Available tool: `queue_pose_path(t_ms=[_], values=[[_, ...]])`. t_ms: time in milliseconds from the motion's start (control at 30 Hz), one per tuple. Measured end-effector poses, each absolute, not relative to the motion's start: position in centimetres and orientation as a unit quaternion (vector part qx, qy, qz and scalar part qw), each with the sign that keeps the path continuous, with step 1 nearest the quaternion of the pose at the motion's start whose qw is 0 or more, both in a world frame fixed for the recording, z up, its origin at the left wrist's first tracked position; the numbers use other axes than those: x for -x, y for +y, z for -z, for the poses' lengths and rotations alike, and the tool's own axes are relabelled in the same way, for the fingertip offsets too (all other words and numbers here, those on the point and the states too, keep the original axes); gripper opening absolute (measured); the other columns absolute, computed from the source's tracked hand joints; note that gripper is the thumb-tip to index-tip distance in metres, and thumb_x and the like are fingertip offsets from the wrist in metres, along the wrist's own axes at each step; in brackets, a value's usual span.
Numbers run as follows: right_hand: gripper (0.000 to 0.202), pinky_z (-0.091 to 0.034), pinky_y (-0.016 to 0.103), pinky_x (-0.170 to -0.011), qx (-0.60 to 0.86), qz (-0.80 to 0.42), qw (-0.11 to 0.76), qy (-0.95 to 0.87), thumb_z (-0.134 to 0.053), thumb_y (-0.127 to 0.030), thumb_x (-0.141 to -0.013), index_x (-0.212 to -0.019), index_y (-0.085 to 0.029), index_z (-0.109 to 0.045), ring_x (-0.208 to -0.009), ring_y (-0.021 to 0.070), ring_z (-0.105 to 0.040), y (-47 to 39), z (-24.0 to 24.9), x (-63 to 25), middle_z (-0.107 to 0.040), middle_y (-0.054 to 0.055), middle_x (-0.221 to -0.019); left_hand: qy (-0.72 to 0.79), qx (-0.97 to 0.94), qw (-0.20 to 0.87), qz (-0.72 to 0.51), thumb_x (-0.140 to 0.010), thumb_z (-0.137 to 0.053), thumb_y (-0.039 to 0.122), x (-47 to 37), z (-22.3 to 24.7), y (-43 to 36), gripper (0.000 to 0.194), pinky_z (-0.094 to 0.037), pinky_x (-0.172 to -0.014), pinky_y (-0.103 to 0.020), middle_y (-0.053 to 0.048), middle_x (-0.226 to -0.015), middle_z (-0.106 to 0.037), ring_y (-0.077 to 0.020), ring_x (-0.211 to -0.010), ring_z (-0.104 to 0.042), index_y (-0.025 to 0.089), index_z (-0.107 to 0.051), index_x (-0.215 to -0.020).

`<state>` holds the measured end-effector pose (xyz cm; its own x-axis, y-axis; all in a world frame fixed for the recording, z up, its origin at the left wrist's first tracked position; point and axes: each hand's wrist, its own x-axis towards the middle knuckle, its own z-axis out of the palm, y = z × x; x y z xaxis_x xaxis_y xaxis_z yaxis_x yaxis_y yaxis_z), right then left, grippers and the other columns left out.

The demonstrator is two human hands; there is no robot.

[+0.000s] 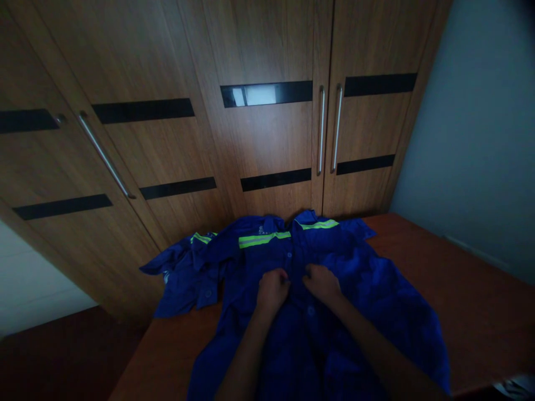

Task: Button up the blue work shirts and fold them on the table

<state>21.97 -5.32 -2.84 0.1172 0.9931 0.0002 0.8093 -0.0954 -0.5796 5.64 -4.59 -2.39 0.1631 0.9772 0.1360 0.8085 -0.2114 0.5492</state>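
A blue jacket with yellow-green reflective strips across its chest lies spread on a reddish-brown table, its collar toward the wardrobe. My left hand is closed on the jacket's front edge, left of the centre line. Just right of the centre line, my right hand is closed on the cloth of the other front edge. A small gap separates the two hands. One button shows above them and another below, near my right wrist.
Another blue garment with a reflective strip lies crumpled at the table's left. Behind the table stands a wooden wardrobe with metal handles. A pale wall rises at the right.
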Motion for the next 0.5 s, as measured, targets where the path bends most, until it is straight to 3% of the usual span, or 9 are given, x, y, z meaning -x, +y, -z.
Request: queue_pose_path(t_ms=[133, 333, 500], values=[[0.021, -0.045, 0.025, -0.071, 0.668, -0.263, 0.341, -0.608, -0.05, -0.022, -0.077, -0.089, -0.018, -0.067, -0.081, 0.0169, -0.065, -3.5, 4.6, -22.8, -0.071, 0.003, -0.084, 0.599, -0.705, 0.202, -0.322, -0.076, -0.063, 0.017, -5.6, 3.3, -2.9, 0.009, -0.041, -0.064, -0.021, 0.002, -0.072, -0.068, -0.013, -0.07, -0.064, 0.021, -0.067, -0.084], [0.027, -0.046, 0.027, -0.068, 0.592, -0.326, 0.496, -0.546, -0.051, -0.035, -0.076, -0.087, -0.014, -0.064, -0.075, 0.0182, -0.062, -0.2, 6.1, -22.9, -0.068, 0.005, -0.082, 0.573, -0.664, 0.226, -0.424, -0.079, -0.062, 0.021, -6.9, 3.4, 0.3, 0.003, -0.042, -0.062, -0.02, 0.002, -0.072, -0.066, -0.0119, -0.067, -0.063, 0.02, -0.064, -0.081], [0.031, -0.044, 0.027, -0.066, 0.533, -0.382, 0.561, -0.506, -0.058, -0.046, -0.074, -0.08, -0.015, -0.06, -0.071, 0.0175, -0.058, -0.2, 5.8, -23.0, -0.064, 0.004, -0.076, 0.538, -0.642, 0.275, -0.473, -0.077, -0.063, 0.024, -7.5, 3.0, 0.5, 0.006, -0.044, -0.063, -0.022, 0.001, -0.071, -0.066, -0.0128, -0.066, -0.062, 0.019, -0.064, -0.076]])
